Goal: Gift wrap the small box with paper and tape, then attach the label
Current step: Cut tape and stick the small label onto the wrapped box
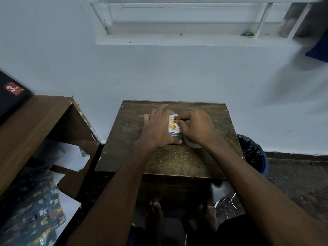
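A small wrapped box (pixel 175 134) in dark patterned paper sits in the middle of the brown wooden table (pixel 170 160). On top of it lies a white label (pixel 173 124) printed with two orange-gold round shapes. My left hand (pixel 158 128) lies flat over the box's left side, fingers straight, with the thumb along its near edge. My right hand (pixel 195 126) has curled fingers and pinches the label's right edge near the top. A roll of clear tape (pixel 192 144) rests on the table just under my right wrist, partly hidden.
A wooden shelf unit (pixel 44 118) stands at the left, with white paper scraps (pixel 71 155) and patterned wrapping paper (pixel 35 210) below it. A black-lined bin (pixel 253 151) stands at the table's right. Scraps lie on the floor near my bare feet (pixel 156 215).
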